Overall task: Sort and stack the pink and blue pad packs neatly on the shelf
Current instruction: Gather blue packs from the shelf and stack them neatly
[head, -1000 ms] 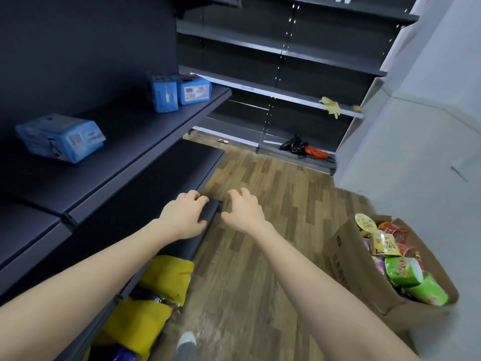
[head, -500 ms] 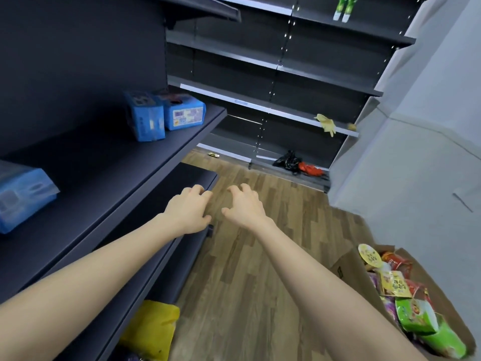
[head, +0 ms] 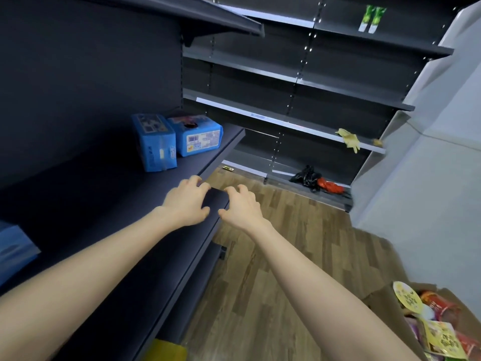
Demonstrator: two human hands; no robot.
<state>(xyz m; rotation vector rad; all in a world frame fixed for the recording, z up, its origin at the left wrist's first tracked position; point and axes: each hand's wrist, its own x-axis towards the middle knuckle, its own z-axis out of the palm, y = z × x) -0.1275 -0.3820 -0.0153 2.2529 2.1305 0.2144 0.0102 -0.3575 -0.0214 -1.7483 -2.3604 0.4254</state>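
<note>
1. Dark-grey metal shelf [head: 104, 204] fills the left half of the frame. More grey shelving [head: 312, 82] runs across the top and centre-right.
2. Wood-look floor [head: 286, 256] takes the centre and bottom.
3. Both bare forearms reach in from the bottom edge, hands side by side at frame centre.
4. Left hand [head: 186, 204]: over the shelf's front edge, fingers loosely curled down, grasping nothing. Can't tell if the tips touch the shelf.
5. Right hand [head: 240, 207]: just beside the left, off the shelf edge with the floor behind it, fingers loosely curled, grasping nothing.
6. Cardboard box [head: 382, 295] in the lower right corner, holding colourful snack packets [head: 437, 321].
7. Blue pad packs: upright pack [head: 154, 143] and lying pack [head: 199, 138], touching side by side on the shelf at left of centre, beyond the hands. Third blue pack [head: 14, 250] on the same shelf, cut off by the left edge, well apart from the pair.
8. Black bag [head: 305, 177] with a red item [head: 329, 186] beside it, on the bottom back shelf, right of centre.
9. Yellow glove [head: 350, 139] hangs over a back shelf edge, right of centre.
</note>
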